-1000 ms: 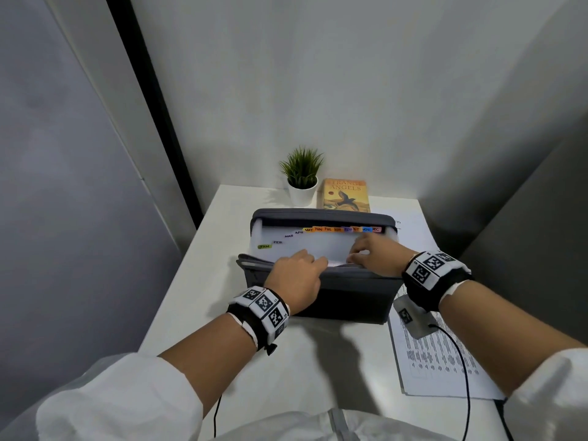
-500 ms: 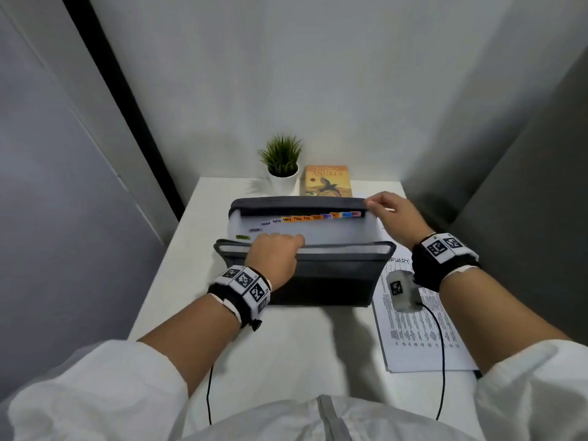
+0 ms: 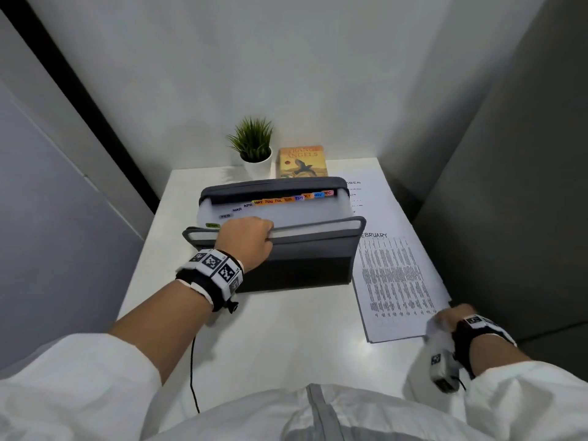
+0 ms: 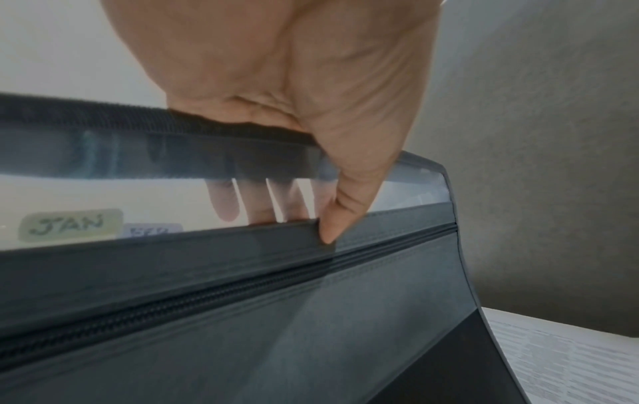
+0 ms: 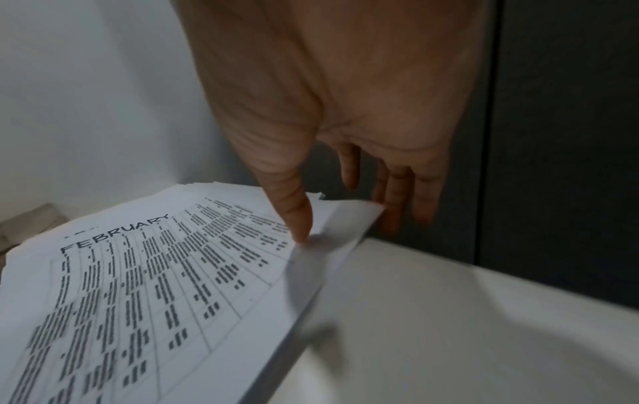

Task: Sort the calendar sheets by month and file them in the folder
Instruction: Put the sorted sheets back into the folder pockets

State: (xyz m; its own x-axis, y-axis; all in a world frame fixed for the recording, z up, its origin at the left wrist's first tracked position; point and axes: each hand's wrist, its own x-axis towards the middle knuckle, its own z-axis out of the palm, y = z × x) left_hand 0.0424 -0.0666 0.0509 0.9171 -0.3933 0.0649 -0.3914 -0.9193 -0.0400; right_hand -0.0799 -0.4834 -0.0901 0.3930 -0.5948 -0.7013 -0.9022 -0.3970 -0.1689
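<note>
While the left hand [image 3: 246, 238] hooks over the front wall of the grey folder [image 3: 305, 259], its fingers [image 4: 224, 202] curled inside behind the clear pocket and the thumb pressed on the outer rim, the folder stands open on the white bench [image 3: 286, 329]. Its month tabs [image 3: 288, 198] fan across the top, from a green JAN label [image 4: 70, 224] at the near left to DEC at the far right. Just to the folder's right lies the stack of calendar sheets [image 3: 397, 281], the top one headed FEBRUARY. The right hand [image 3: 445, 319] is at the stack's near right corner: the thumb [image 5: 294, 213] sits on top of the lifted corner and the fingers hang past the paper's edge, so it looks like a pinch on the top sheet, though the blur makes that hard to be sure of. More printed paper [image 3: 359, 194] shows beyond the folder on the right. At the back of the bench stand a small potted plant [image 3: 254, 148] and, beside it, an orange book [image 3: 302, 162].
</note>
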